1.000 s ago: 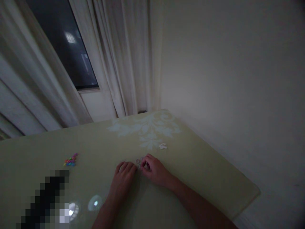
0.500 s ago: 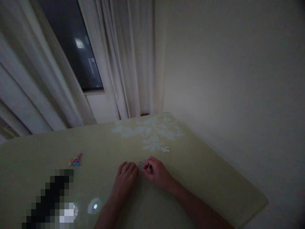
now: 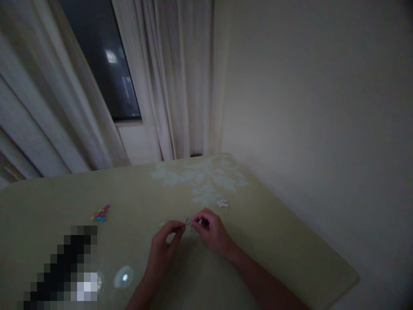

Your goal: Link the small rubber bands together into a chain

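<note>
My left hand and my right hand meet over the pale green table, fingertips pinched together. Between them they hold a small cluster of pale, clear rings, too dim to name for sure. A small yellowish piece lies on the table just left of my left fingers. A tiny white piece sits a little beyond my right hand.
A small heap of bright, many-coloured bits lies at the left. A blurred-out dark object occupies the near left. White curtains and a dark window stand behind the table; a bare wall runs along its right edge.
My left hand has lifted from lying flat on the table and now pinches the small rings together with my right hand. The yellowish piece it covered now shows.
</note>
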Action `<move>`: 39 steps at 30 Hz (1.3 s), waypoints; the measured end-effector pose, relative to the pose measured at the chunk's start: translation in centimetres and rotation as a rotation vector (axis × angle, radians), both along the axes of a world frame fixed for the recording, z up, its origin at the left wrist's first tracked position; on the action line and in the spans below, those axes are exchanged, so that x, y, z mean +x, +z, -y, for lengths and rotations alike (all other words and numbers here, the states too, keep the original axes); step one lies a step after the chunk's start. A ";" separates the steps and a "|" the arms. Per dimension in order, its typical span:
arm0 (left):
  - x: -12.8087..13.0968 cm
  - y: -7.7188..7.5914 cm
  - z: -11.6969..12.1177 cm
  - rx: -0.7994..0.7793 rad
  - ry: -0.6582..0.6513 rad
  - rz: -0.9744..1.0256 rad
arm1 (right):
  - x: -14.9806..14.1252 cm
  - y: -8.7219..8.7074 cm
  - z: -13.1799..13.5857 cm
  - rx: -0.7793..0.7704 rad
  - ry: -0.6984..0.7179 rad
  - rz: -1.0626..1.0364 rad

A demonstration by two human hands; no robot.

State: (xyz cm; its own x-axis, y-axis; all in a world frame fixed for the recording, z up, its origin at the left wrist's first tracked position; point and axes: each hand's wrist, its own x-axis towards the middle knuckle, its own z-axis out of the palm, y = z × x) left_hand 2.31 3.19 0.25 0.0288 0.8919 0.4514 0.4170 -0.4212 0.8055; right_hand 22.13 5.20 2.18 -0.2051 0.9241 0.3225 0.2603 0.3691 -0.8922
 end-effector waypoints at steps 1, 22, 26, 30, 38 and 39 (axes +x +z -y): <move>0.1 0.1 0.1 -0.031 -0.001 0.046 | 0.0 0.1 0.1 -0.003 0.006 -0.013; 0.3 0.4 0.4 -0.108 -0.005 0.332 | -0.4 -0.1 1.0 -0.084 0.111 0.120; 0.5 0.9 0.5 -0.142 0.029 0.367 | -0.3 -0.8 1.4 0.013 0.269 0.415; 0.8 1.3 0.5 -0.137 0.037 0.384 | -0.7 -1.1 1.9 0.081 0.256 0.645; 0.4 0.7 0.4 -0.137 -0.003 0.390 | -0.1 -0.4 1.4 0.030 0.243 0.345; 0.4 0.7 0.4 -0.130 -0.023 0.374 | 0.2 -0.2 1.1 -0.003 0.231 0.241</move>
